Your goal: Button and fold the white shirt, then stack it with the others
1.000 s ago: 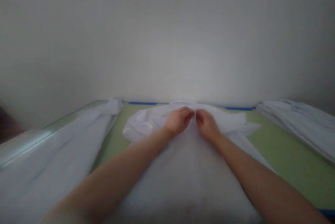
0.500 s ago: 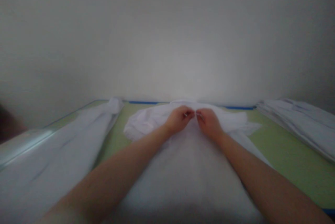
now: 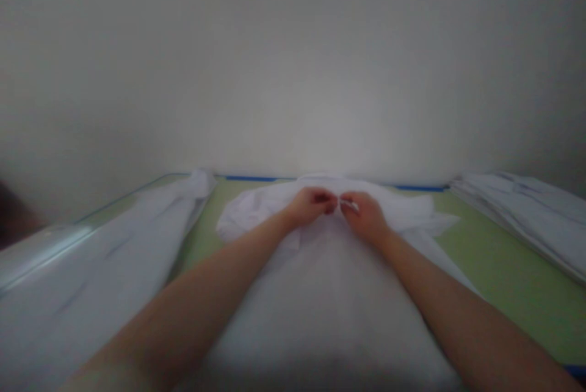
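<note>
A white garment (image 3: 339, 294), blurred and probably a shirt, lies spread over the green table in front of me. Its far part is bunched up in loose folds. My left hand (image 3: 314, 206) and my right hand (image 3: 364, 215) meet over its upper middle, fingertips almost touching. Each hand is closed in a pinch on the white cloth, and a small bit of it shows between the fingers. What exactly is between the fingertips is too blurred to make out.
The green tabletop (image 3: 526, 294) has blue edging and reaches a pale wall (image 3: 293, 62). On the left lies another white garment (image 3: 105, 270) beside a shiny pale surface (image 3: 41, 251). Several folded white garments (image 3: 526, 209) are stacked at the right.
My left hand has shifted slightly left and its fingers have bent a little differently. My right fingertips have moved slightly left. Both hands stay at the same spot on the garment.
</note>
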Demonstrator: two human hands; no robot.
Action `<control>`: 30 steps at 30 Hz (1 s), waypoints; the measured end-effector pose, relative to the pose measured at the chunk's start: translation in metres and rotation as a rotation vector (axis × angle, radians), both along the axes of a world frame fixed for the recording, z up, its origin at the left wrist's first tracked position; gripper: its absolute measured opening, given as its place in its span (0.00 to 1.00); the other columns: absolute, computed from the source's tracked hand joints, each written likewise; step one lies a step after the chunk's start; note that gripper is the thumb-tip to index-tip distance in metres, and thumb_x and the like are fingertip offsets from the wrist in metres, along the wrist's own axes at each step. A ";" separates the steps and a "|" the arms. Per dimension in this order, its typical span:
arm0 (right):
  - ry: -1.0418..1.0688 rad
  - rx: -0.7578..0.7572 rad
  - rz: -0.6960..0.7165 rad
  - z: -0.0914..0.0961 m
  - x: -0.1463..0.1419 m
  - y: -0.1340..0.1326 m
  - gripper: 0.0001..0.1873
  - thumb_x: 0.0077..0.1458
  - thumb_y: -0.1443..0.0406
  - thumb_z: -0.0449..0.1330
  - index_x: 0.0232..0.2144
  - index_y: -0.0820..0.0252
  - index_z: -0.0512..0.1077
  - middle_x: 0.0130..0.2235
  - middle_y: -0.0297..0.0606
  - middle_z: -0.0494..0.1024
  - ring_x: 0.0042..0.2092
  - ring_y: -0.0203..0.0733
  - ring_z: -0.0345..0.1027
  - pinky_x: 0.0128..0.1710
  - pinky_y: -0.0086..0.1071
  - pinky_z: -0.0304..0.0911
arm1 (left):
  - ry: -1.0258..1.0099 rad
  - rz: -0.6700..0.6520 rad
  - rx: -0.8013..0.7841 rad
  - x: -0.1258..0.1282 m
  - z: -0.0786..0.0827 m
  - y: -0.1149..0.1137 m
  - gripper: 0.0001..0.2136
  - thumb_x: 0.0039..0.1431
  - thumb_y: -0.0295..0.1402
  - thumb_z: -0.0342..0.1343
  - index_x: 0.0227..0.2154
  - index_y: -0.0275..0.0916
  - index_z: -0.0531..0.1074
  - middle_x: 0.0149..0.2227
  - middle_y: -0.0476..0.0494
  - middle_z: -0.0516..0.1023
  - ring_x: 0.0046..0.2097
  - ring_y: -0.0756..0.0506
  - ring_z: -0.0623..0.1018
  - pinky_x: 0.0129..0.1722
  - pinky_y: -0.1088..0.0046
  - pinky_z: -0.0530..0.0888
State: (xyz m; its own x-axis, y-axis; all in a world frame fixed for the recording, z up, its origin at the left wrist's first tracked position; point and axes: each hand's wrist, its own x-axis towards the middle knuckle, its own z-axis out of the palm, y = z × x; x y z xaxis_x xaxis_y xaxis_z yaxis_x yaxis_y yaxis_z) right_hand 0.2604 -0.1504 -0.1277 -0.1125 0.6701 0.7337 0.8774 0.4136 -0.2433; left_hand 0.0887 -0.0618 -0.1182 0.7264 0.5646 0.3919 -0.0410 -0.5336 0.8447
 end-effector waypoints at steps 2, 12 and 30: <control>-0.010 -0.007 0.011 -0.001 0.001 0.000 0.14 0.56 0.63 0.53 0.43 0.57 0.73 0.41 0.40 0.77 0.42 0.43 0.69 0.44 0.35 0.61 | 0.009 -0.002 -0.027 0.000 -0.001 0.001 0.09 0.50 0.35 0.59 0.30 0.33 0.74 0.26 0.47 0.75 0.28 0.52 0.74 0.32 0.75 0.72; -0.170 -0.073 0.130 0.003 -0.004 -0.003 0.17 0.57 0.68 0.51 0.46 0.57 0.74 0.37 0.38 0.78 0.39 0.39 0.69 0.43 0.33 0.59 | 0.189 -0.061 -0.075 -0.010 -0.002 0.008 0.11 0.52 0.38 0.58 0.30 0.34 0.76 0.25 0.46 0.76 0.27 0.51 0.74 0.30 0.75 0.71; -0.137 -0.033 -0.021 0.005 -0.008 -0.003 0.10 0.56 0.67 0.53 0.37 0.60 0.73 0.37 0.40 0.76 0.39 0.42 0.67 0.41 0.34 0.58 | 0.137 0.020 -0.054 -0.005 -0.001 0.005 0.10 0.51 0.37 0.59 0.31 0.34 0.77 0.26 0.45 0.77 0.28 0.51 0.74 0.31 0.76 0.71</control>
